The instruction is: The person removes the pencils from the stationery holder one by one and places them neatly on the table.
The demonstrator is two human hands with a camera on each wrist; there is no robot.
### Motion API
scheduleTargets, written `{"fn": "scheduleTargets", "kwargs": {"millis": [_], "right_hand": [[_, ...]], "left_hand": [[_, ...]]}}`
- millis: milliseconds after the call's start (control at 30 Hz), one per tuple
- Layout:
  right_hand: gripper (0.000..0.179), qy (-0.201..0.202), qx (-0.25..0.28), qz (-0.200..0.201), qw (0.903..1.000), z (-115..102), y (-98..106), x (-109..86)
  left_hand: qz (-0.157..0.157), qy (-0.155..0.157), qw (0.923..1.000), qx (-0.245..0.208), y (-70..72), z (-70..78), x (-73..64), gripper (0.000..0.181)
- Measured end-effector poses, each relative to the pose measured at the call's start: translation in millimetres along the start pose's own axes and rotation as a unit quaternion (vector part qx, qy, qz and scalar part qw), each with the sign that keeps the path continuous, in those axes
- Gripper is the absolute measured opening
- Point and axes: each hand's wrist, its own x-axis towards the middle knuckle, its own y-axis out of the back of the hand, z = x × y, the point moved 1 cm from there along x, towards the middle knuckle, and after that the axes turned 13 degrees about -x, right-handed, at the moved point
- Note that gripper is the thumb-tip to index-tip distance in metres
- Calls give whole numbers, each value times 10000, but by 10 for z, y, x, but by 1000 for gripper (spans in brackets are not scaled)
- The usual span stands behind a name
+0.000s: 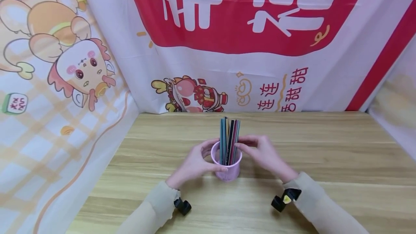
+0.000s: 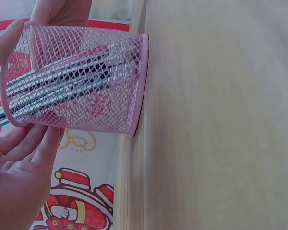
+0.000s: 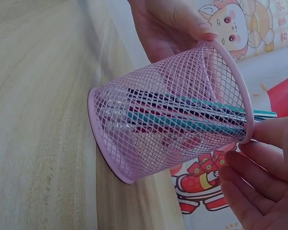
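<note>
A pink mesh pen holder [image 1: 228,173] stands upright on the table, also seen side-on as the mesh cup [image 2: 81,81] in the left wrist view. Several slim pencils [image 1: 231,140] in teal, black and dark pink lean inside it, their tops above the rim. My left hand [image 1: 199,161] grips the holder from the left, thumb along the front of the rim, other fingers partly hidden behind. From the right, my right hand [image 1: 263,152] holds the rim beside the pencils, its thumb [image 3: 273,133] at the rim and its other fingers loosely bent below.
The wooden table [image 1: 325,161] reaches back to a white and red printed cloth [image 1: 208,57]. On the left hangs another cloth [image 1: 58,136] with cartoon figures. A black wrist device [image 1: 182,206] sits by the left cuff, and another device [image 1: 286,198] by the right.
</note>
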Motion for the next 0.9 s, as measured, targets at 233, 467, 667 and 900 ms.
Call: {"fn": "scheduleTargets", "kwargs": {"millis": [233,467,667,900], "right_hand": [[17,-355,207,42,9991,0,-19,24],[17,-700,490,37,9963,-10,20,44],[21,-593,657,145,9960,-45,153,53],[24,-334,971,548,9932,-106,347,98]], "left_hand": [[27,-26,9999,102,3,-12,30,91],[-8,-29,9999,123,13,-12,37,92],[-30,9,9999,112,12,10,36,92],[-44,5,9999,147,7,26,47,93]]}}
